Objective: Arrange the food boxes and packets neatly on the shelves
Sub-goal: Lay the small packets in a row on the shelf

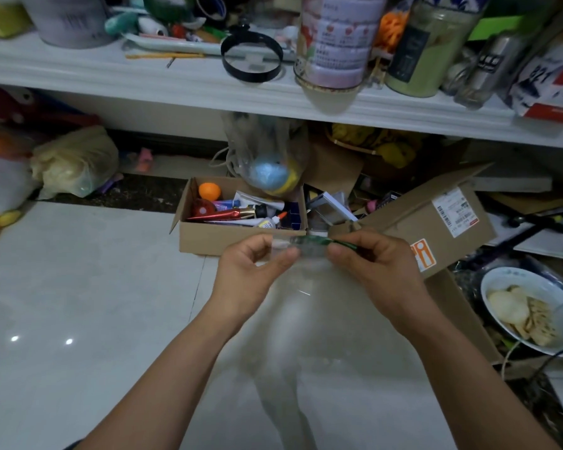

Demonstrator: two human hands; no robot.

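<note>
Both hands hold one clear plastic packet point(306, 306) by its top edge, which carries a green strip. My left hand point(254, 271) pinches the left end of that edge. My right hand point(374, 264) pinches the right end, where the green strip sticks out. The see-through packet hangs down, blurred, between my forearms above the pale floor. Above, a white shelf point(163, 82) carries a pink-labelled jar point(335, 43), a green-filled jar point(426, 50) and a red and white box point(553, 79).
An open cardboard box point(234, 235) of tubes and an orange ball sits on the floor ahead. A tilted brown carton point(436, 225) lies to its right. A bowl of food point(530, 310) stands at the right. Bags and soft toys point(0, 177) fill the left.
</note>
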